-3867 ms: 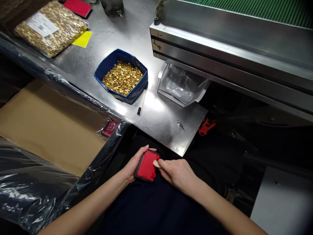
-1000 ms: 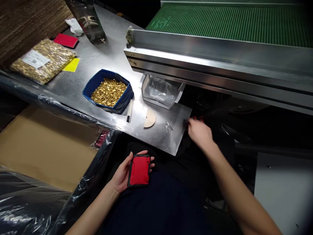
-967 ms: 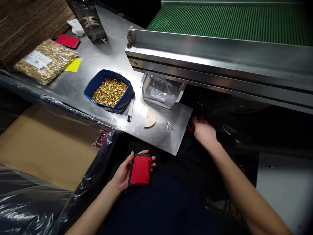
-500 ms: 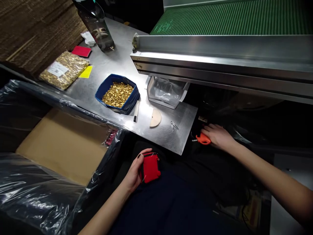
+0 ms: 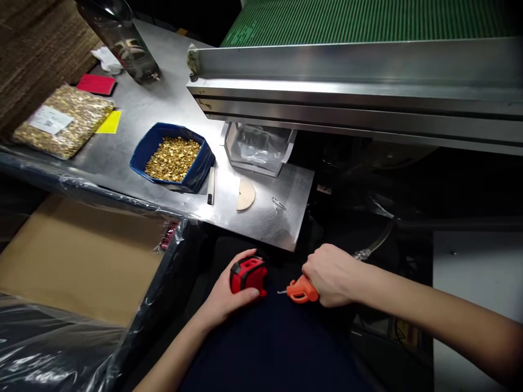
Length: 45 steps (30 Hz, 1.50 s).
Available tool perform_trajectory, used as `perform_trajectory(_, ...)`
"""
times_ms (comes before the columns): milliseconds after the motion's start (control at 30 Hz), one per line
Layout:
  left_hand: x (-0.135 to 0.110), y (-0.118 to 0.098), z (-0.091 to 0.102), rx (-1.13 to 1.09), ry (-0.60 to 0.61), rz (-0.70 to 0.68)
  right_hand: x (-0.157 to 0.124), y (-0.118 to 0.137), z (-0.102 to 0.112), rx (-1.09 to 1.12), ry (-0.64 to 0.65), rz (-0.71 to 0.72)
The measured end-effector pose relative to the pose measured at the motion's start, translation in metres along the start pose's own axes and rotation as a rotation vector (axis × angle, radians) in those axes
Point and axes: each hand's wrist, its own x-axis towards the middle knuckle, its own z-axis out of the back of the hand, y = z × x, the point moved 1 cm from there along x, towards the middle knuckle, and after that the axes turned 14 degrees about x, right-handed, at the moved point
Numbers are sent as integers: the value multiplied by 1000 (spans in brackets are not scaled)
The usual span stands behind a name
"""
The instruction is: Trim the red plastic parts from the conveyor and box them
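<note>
My left hand (image 5: 229,296) is wrapped round a red and black plastic housing (image 5: 248,276), held above my lap with an opening showing on its upper face. To its right, my right hand (image 5: 333,275) grips an orange air blow gun (image 5: 302,289). The gun's thin metal nozzle points left at the housing, a short gap apart from it. Behind the right wrist a clear hose (image 5: 378,242) runs up and away. Part of the gun's handle is hidden by my fingers.
The metal table (image 5: 261,231) bears a blue bin (image 5: 141,170) of small brass parts, a grey bin (image 5: 257,167) with plastic bags, a marker-like stick (image 5: 211,185), a half-round disc (image 5: 245,195) and a bottle (image 5: 137,57). A lined box (image 5: 81,261) stands left; a green conveyor (image 5: 368,22) lies behind.
My right hand has brought the orange air blow gun left and toward me, close to the housing. My left hand has turned the housing so its opening shows. The view has shifted right.
</note>
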Motion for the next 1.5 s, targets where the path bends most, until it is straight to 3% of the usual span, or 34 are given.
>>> perform_trajectory(67,-1,-18,-2,268,16,-62,-12,-4,14,5,-1,40)
perform_trajectory(167,-3,-39,-5,430,208,-148,-24,-12,37,41,-62,31)
perform_trajectory(267,-5,-35,-3,96,362,-148,-24,-25,46,63,-103,-27)
perform_trajectory(367,-6,-14,5,-507,226,-153,-20,-36,35,94,-79,0)
perform_trajectory(433,-5,-8,12,-597,168,-138,-20,-41,25,139,-60,57)
perform_trajectory(533,-1,-31,17,-59,334,-127,-26,-49,24,154,-97,62)
perform_trajectory(633,10,-73,15,489,563,-260,-28,-53,37,98,-141,68)
perform_trajectory(767,29,-111,6,689,859,-401,-22,-52,44,62,-78,215)
perform_trajectory(867,30,-113,10,671,933,-375,-24,-59,35,69,-92,197)
perform_trajectory(900,27,-108,13,632,912,-346,-28,-64,30,88,-126,183)
perform_trajectory(967,21,-93,20,509,757,-249,-41,-76,18,146,-227,161)
perform_trajectory(1100,31,-57,21,189,254,13,-63,-97,-7,215,-487,176)
perform_trajectory(1167,49,-47,13,156,70,15,-64,-102,-18,195,-602,186)
perform_trajectory(1333,96,-49,0,412,-201,-83,-51,-101,-37,113,-891,124)
perform_trajectory(1500,106,-56,6,767,-402,-70,-42,-90,-55,213,-1488,-73)
